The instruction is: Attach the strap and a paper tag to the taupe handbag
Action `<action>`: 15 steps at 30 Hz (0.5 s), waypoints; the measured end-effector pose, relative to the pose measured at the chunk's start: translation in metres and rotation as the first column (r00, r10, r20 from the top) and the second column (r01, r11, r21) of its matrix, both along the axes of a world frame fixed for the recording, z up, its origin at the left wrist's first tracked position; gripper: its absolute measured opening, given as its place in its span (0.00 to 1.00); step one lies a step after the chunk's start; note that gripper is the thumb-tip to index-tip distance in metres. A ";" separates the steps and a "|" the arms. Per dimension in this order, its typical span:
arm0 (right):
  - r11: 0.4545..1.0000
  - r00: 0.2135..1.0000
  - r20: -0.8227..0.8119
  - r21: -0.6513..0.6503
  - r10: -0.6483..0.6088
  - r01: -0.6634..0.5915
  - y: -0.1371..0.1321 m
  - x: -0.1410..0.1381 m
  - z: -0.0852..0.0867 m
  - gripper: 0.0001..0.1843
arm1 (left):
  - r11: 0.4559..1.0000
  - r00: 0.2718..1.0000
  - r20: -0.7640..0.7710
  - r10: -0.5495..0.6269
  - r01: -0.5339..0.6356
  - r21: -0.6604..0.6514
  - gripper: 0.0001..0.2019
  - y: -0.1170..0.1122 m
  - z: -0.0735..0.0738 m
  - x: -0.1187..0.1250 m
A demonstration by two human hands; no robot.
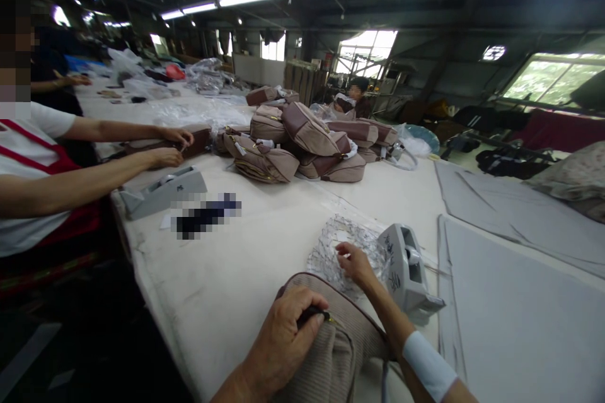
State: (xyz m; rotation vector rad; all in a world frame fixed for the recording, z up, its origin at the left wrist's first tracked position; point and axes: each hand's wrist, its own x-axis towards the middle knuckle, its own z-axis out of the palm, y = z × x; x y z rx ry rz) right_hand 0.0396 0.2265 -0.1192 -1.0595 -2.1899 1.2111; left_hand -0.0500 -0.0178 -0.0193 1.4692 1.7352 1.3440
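In front of me lies a beige corduroy bag [331, 362] with brown piping and a gold-coloured zipper. My left hand [295, 330] is closed on its upper side, thumb and fingers around a dark part beside the zipper; whether that is a pull or a separate piece I cannot tell. Beyond the bag, my right hand [357, 264] hovers over or touches a heap of clear plastic with thin dark lines [326, 248]. Its fingers are loosely bent and apart, and I see nothing held. A grey tape dispenser [401, 270] stands just right of that hand.
Several similar bags [307, 132] are piled across the table [189, 302]. At the left, a co-worker's hands [172, 147] handle a brown bag behind another tape dispenser [165, 192]. Grey sheets [520, 315] cover the right side. Clear plastic [203, 113] lies farther back.
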 end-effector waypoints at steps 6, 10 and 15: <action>0.986 0.985 0.089 0.054 0.150 -0.155 -0.017 -0.013 -0.007 0.09 | 1.000 1.000 -0.015 -0.013 0.013 -0.005 0.08 0.000 0.000 -0.001; 0.989 0.988 0.047 0.010 0.149 -0.149 -0.013 0.000 0.003 0.12 | 1.000 1.000 -0.012 -0.013 0.013 -0.002 0.07 0.000 0.001 -0.001; 0.996 0.997 -0.052 -0.058 0.059 -0.062 -0.012 0.010 0.007 0.14 | 1.000 1.000 -0.003 -0.009 0.009 -0.012 0.08 0.000 0.002 -0.001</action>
